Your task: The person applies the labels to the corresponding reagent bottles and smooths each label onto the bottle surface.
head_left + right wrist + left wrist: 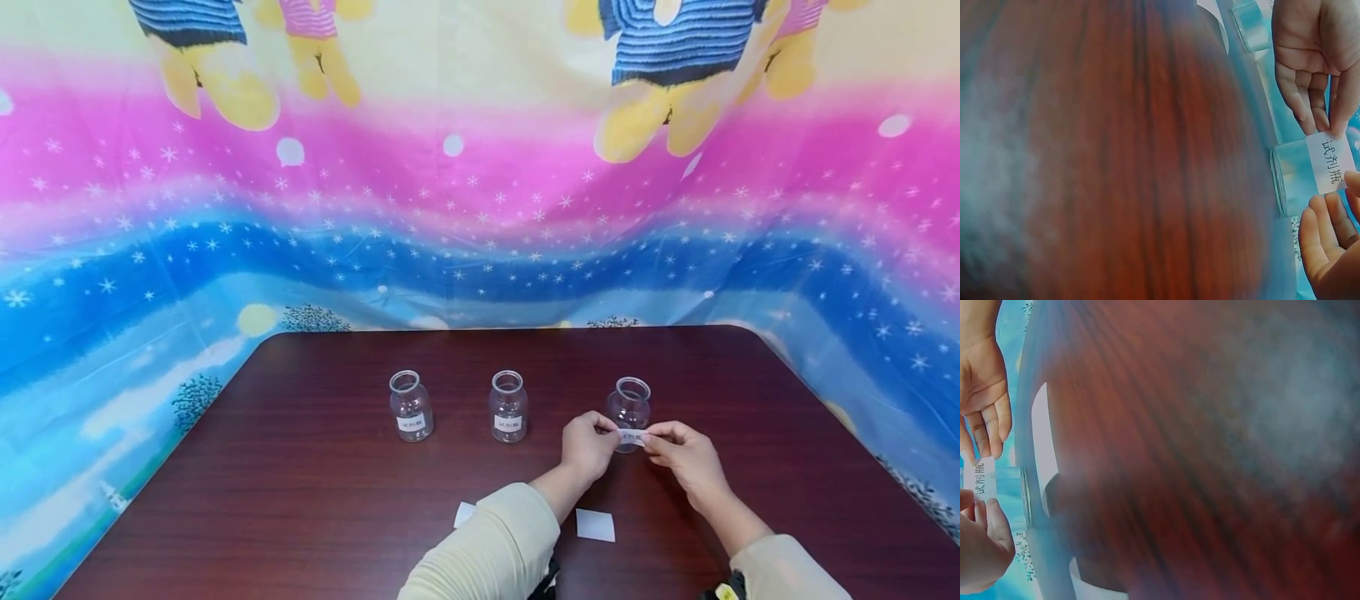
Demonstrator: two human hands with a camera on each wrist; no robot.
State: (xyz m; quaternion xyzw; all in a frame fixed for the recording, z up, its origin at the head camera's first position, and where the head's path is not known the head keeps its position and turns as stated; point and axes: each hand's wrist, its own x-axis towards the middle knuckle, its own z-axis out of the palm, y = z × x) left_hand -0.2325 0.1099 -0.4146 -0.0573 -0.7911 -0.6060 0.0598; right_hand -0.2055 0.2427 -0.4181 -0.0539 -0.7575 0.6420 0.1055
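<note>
A small white label (632,437) with printed characters lies across the front of the rightmost clear glass jar (629,407). My left hand (588,447) pinches its left end between thumb and fingers. At the other end my right hand (688,463) pinches it the same way. The right wrist view shows the label (1329,161) over the upright jar's glass (1294,174); how much of it touches the glass, I cannot tell. Two more glass jars, the middle one (507,408) and the left one (410,408), stand upright with similar labels on their fronts.
On the dark wooden table (300,500) a white paper piece (596,526) lies in front of the hands. Another paper piece (464,513) is partly covered by the left sleeve (491,542). A colourful printed cloth (480,192) hangs behind the table.
</note>
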